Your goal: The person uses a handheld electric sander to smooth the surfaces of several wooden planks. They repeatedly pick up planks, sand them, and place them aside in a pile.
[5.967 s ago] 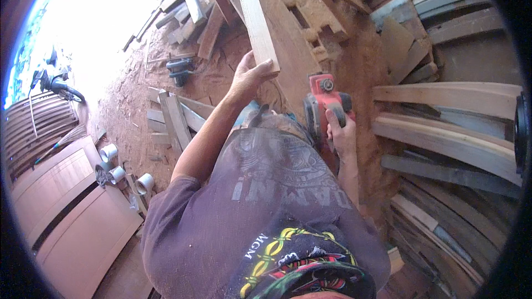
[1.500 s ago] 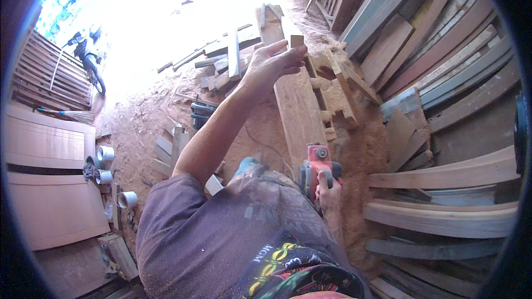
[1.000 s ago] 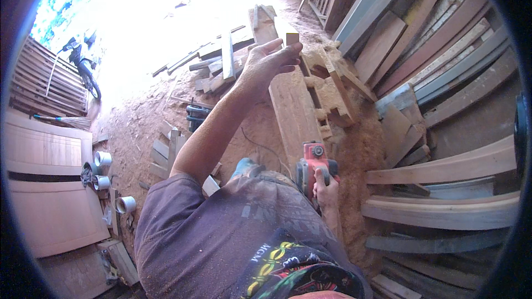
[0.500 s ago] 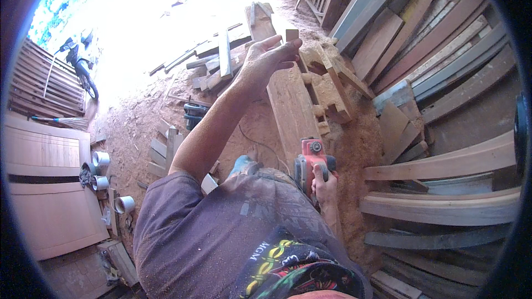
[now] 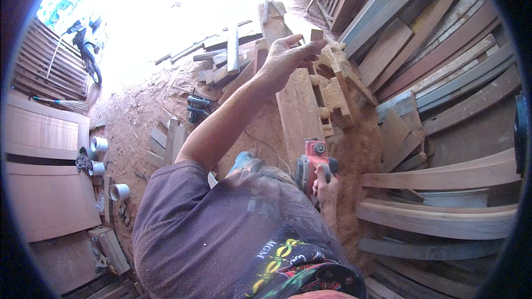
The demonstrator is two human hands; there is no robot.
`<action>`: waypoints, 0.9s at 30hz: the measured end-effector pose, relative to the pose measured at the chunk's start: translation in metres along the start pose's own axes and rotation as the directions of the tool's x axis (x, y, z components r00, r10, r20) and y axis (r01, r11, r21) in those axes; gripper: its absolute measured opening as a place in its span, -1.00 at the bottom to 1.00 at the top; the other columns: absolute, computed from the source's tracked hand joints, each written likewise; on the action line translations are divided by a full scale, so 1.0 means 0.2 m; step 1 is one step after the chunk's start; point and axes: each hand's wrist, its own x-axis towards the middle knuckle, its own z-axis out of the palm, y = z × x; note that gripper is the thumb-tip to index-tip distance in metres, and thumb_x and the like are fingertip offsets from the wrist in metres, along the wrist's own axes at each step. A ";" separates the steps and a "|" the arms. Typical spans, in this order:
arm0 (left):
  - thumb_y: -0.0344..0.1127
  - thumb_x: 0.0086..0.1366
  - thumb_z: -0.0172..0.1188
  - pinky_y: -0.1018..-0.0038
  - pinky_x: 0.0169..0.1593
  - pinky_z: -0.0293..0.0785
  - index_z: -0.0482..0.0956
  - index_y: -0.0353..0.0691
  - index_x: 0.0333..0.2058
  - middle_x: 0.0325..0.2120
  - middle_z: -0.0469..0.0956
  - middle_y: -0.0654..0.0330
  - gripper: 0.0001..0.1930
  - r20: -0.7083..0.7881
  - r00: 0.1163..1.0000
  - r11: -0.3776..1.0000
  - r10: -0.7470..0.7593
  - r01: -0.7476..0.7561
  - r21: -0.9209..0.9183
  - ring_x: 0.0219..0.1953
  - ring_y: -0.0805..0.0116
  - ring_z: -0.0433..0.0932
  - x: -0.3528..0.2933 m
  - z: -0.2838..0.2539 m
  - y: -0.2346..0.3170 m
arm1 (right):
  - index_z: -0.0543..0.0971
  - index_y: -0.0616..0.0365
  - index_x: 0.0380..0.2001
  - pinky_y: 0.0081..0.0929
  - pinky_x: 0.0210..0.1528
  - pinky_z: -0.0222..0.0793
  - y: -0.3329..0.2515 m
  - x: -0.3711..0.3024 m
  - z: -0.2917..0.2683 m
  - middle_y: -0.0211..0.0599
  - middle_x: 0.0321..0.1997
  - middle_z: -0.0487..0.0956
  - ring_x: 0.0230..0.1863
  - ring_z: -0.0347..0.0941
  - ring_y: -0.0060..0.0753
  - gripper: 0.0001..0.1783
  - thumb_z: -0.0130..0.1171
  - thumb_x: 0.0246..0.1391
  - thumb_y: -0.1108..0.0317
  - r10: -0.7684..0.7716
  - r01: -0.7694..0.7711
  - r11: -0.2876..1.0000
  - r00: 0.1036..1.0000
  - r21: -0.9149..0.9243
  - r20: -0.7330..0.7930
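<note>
My left hand (image 5: 291, 55) is stretched far forward over the planks. Its thumb and fingers are closed around a piece of wood (image 5: 316, 35), of which only a small squared end shows past the fingertips. My right hand (image 5: 326, 185) grips the handle of a red and black electric planer (image 5: 311, 167), close in front of my body. The planer is at the near end of a wide pale plank (image 5: 298, 105), which runs away from me under my left hand. Beside that plank on the right lie notched timbers (image 5: 335, 97) covered with shavings.
Curved and straight boards (image 5: 438, 218) are stacked along the right. On the ground to the left lie a dark power tool (image 5: 197, 108), scrap wood (image 5: 166, 138) and white cups (image 5: 119, 191). Door panels (image 5: 50, 202) and a motorcycle (image 5: 87, 50) stand farther left. Sawdust covers the ground.
My left hand has moved right and slightly forward over the planks with the piece of wood. My right hand and the planer have barely moved. The view has shifted a little.
</note>
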 end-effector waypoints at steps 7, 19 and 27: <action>0.13 0.21 0.57 0.33 0.05 0.70 0.05 -0.82 0.39 -0.07 0.66 -0.24 0.22 -0.028 1.000 0.998 0.009 -0.010 -0.061 -0.05 0.18 0.72 0.04 -0.01 -0.05 | 0.55 0.08 -0.42 -0.48 -0.67 0.24 0.02 0.02 -0.01 -0.52 -0.68 0.45 -0.71 0.37 -0.60 -0.44 0.25 0.36 -0.23 -0.020 0.020 1.000 1.000 -0.019 0.013; 0.05 0.30 0.50 0.34 0.10 0.65 0.05 -0.77 0.41 -0.10 0.68 -0.08 0.12 0.008 1.000 0.995 0.014 -0.013 -0.098 -0.04 0.26 0.70 0.01 -0.05 -0.07 | 0.60 0.10 -0.38 -0.50 -0.68 0.24 0.00 0.02 -0.01 -0.54 -0.68 0.46 -0.71 0.37 -0.64 -0.47 0.31 0.33 -0.19 -0.003 0.002 1.000 1.000 -0.029 -0.022; 0.08 0.29 0.49 0.31 0.12 0.63 0.11 -0.77 0.39 -0.04 0.68 -0.13 0.10 -0.032 0.999 0.999 -0.011 0.009 -0.052 0.00 0.24 0.70 0.05 -0.05 -0.10 | 0.65 0.20 -0.33 -0.53 -0.68 0.19 0.01 0.02 0.00 -0.54 -0.69 0.44 -0.73 0.33 -0.65 -0.49 0.32 0.35 -0.10 -0.007 0.007 1.000 1.000 -0.010 -0.015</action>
